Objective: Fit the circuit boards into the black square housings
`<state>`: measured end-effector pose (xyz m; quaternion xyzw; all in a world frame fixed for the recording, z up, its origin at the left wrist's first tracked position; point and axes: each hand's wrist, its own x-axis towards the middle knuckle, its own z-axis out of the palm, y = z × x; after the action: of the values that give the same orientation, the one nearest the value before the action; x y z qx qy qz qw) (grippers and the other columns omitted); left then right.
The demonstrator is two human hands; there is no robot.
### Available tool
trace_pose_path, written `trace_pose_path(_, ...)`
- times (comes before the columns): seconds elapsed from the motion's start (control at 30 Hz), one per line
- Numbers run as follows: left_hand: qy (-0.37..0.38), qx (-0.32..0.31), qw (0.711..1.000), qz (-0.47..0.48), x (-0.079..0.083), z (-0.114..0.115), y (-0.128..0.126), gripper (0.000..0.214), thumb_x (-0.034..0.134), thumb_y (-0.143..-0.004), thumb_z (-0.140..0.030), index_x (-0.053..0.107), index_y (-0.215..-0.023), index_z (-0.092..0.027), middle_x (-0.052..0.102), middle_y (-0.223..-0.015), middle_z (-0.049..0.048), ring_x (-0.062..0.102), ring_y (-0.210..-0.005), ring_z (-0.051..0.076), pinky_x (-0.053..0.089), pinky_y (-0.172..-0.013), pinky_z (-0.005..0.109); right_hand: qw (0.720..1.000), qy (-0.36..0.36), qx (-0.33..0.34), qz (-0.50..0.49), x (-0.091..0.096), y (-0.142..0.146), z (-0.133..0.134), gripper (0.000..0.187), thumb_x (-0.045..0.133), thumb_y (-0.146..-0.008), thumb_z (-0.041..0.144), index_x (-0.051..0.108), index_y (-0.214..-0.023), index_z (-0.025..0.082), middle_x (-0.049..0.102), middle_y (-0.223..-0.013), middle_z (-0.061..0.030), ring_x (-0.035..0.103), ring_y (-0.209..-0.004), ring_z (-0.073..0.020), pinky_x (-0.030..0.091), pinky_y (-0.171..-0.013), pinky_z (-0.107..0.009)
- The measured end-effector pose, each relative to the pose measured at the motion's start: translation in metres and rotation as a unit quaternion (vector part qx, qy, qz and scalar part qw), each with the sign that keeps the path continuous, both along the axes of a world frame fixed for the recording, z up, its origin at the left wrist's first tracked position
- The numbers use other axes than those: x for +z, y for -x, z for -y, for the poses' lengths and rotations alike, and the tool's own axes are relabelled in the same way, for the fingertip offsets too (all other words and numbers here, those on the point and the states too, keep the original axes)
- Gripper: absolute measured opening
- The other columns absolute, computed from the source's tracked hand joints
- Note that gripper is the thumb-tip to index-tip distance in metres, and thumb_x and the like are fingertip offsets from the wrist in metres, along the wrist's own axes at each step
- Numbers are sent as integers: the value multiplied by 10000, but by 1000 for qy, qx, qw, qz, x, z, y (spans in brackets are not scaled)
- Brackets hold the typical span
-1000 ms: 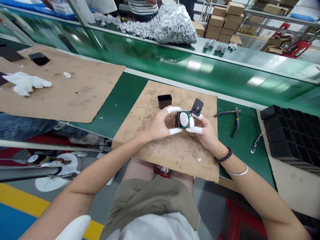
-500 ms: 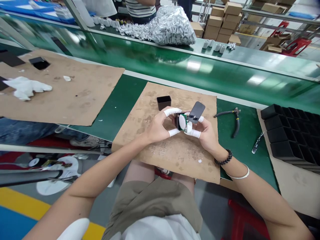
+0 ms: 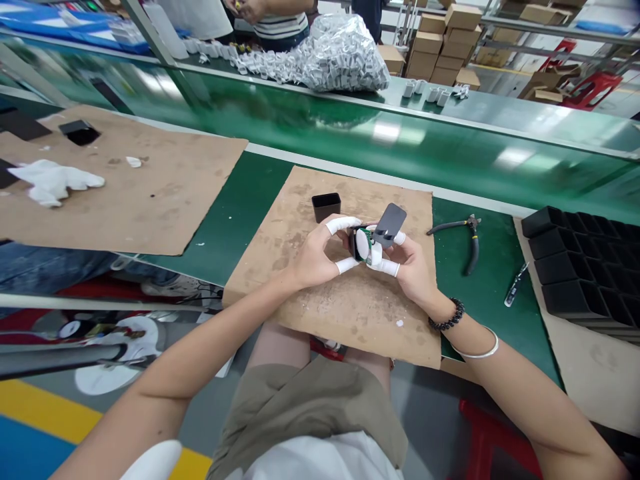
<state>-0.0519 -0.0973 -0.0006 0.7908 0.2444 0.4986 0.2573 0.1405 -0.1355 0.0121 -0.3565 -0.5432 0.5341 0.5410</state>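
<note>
Both hands wear white finger cots and hold a small electronic assembly over a cardboard sheet (image 3: 280, 247). My left hand (image 3: 317, 255) is closed on the black-edged side of the green circuit board (image 3: 357, 255), which carries a white oval part (image 3: 363, 245). My right hand (image 3: 415, 267) pinches a white plastic piece (image 3: 375, 255) against the board's right side. A dark rounded panel (image 3: 391, 222) stands tilted above the right fingers; how it is attached is hidden. Behind my left hand, an open black case (image 3: 327, 207) stands on the cardboard.
Pliers (image 3: 471, 243) and a small pen-like tool (image 3: 515, 287) lie to the right. Stacked black cases (image 3: 575, 267) stand at the far right. White gloves (image 3: 55, 180) rest on the left cardboard. A bag of white parts (image 3: 345, 53) sits beyond the green barrier, near a co-worker's hands (image 3: 250, 9).
The dark panel and white piece have shifted slightly left with my right fingers. My left hand stays almost in place. A co-worker's hands have come into view at the top.
</note>
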Motion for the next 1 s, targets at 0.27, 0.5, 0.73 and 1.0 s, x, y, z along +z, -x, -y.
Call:
trace_pose_path(0.27,3,7,1000,-7,0,-1,0,505,806,-762,-171,606,-1225,-188,650,-1047,58,635,-770,123,579,-760,304,1000,12,5,-8,-6,-2,-3,437,945,-613,387,764,-998,289,685,-1325,-23,603,-1263,-296,536,-1065,-478)
trace_pose_path(0.5,16,4,1000,-4,-3,-1,-1,498,813,-771,-218,613,-1227,-189,662,-1072,65,643,-792,134,579,-774,312,1000,24,-2,-3,-6,-3,-5,469,963,-560,358,757,-972,273,681,-1316,-30,639,-1180,-284,567,-997,-447)
trace_pose_path(0.73,21,-1,1000,0,-2,-1,-1,516,821,-749,-174,610,-1220,-188,655,-1065,63,644,-782,130,583,-761,310,1000,26,2,-15,-7,-3,-6,475,967,-551,332,768,-980,286,676,-1316,-22,636,-1183,-279,567,-1000,-442)
trace_pose_path(1.0,54,1,998,-11,-4,-1,1,549,839,-717,-190,615,-1218,-186,673,-1068,75,651,-786,147,579,-780,332,1000,12,1,17,-7,-5,-6,465,952,-599,332,761,-1019,274,645,-1357,-41,604,-1251,-298,532,-1052,-460)
